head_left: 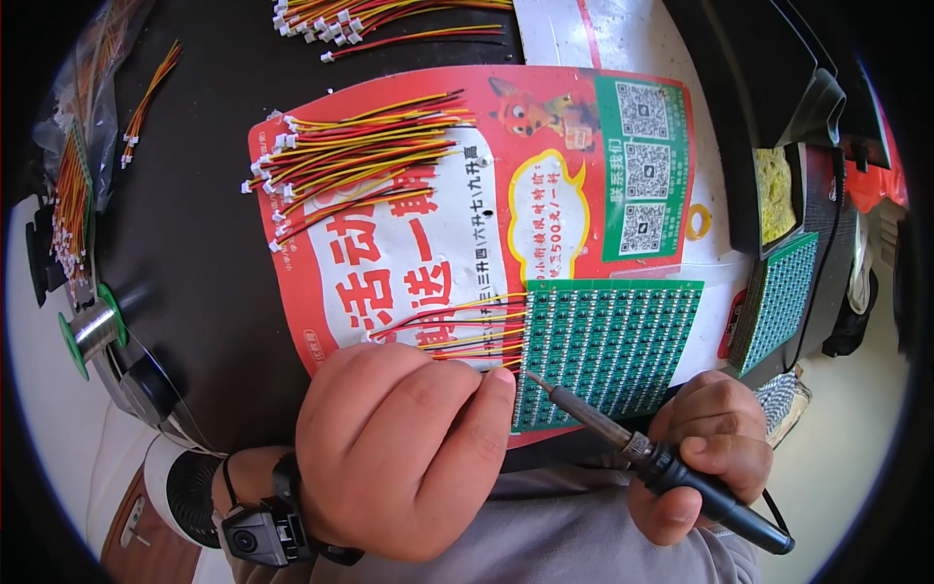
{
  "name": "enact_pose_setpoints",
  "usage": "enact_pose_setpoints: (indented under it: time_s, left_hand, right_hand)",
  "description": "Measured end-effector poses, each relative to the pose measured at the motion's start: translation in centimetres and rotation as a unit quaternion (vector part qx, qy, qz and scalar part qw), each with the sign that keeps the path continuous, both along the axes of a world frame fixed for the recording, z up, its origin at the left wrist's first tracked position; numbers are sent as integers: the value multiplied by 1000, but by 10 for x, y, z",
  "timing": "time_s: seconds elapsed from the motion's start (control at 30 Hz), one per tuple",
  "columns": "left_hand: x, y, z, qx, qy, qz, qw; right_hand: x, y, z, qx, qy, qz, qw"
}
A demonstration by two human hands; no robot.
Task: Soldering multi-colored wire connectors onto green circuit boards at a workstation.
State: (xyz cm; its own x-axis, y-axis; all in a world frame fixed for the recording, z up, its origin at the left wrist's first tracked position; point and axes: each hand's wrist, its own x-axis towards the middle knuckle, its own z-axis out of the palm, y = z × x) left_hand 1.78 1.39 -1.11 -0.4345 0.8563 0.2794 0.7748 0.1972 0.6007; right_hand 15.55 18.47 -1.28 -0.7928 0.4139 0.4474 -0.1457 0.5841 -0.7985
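A green panel of many small circuit boards lies on a red and white printed sheet. Along its left edge, several thin red, yellow and black wires run out to the left. My left hand is closed at that edge, its thumb and fingertips pinching a thin connector cable beside the attached wires; the fingers hide most of it. In my right hand is a soldering iron, gripped by its black handle. The iron's tip points up and left, at the panel's left edge near my left fingertips.
Loose cables with white connectors lie on the printed sheet, more at the top. A solder spool stands at left. At right are a stack of green panels and a yellow sponge in a black holder.
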Motion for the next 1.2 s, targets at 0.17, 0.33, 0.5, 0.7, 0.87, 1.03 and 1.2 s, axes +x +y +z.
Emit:
enact_pose_setpoints:
  time_s: [0.17,0.33,0.5,0.7,0.87,1.03,1.2]
  left_hand:
    - [3,-2,-2,9,13,23,1000]
    - [-3,-3,5,37,10,27,999]
    - [-30,-16,19,-33,58,196,978]
    - [-45,-14,5,-62,21,289,955]
    - [-44,-17,2,-73,16,288,955]
    - [-43,-20,14,-74,-88,281,953]
    - [-39,-22,11,-55,-94,300,948]
  right_hand:
    - [1,1,-2,-1,13,9,1000]
    - [14,14,5,-8,-1,31,999]
    - [15,13,1,-6,-1,14,1000]
    - [10,11,-2,-4,26,4,1000]
    - [11,12,-2,-9,24,6,1000]
    - [9,10,-5,-16,56,-21,998]
    - [8,9,-5,-10,57,-18,998]
